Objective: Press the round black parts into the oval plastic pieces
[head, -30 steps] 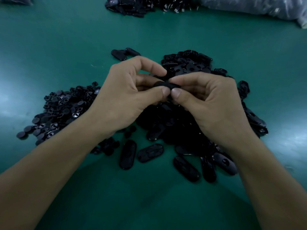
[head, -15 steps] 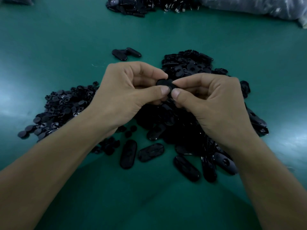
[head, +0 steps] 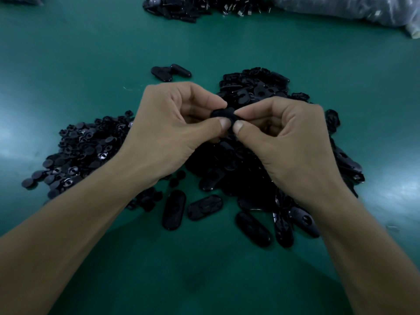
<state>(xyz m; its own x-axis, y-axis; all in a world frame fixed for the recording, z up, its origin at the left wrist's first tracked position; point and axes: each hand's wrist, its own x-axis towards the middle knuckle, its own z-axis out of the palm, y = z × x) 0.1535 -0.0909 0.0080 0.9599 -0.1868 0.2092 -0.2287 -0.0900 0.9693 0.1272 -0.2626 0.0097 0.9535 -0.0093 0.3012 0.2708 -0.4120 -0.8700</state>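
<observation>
We logged a green table (head: pixel 68 53) in dim light. Left of the oval pile (head: pixel 256 92) lay a heap of round black parts (head: pixel 77 153), spread flat, its near edge just beside the pile. Beyond the pile's left side two ovals (head: pixel 170 71) lay touching each other, apart from the pile.

The left hand (head: pixel 172 133) hovered over the pile's left edge, fingers curled, thumb and forefinger pinching a black piece (head: pixel 223 114). That piece sat above the middle of the pile, held off it and mostly hidden by fingertips. We could not tell whether it was an oval with a round part in it. The right hand (head: pixel 291 142) hovered over the pile's right half, fingers curled, pinching the same piece from the other side. The hands were together and the thumb tips nearly met.

On the near side of the pile a few loose ovals (head: pixel 173 209) lay singly on the table. Far beyond the pile we saw a far heap (head: pixel 200 7) of dark parts at the top edge. Right of that was a clear bag (head: pixel 341 7), its contents blurred.
</observation>
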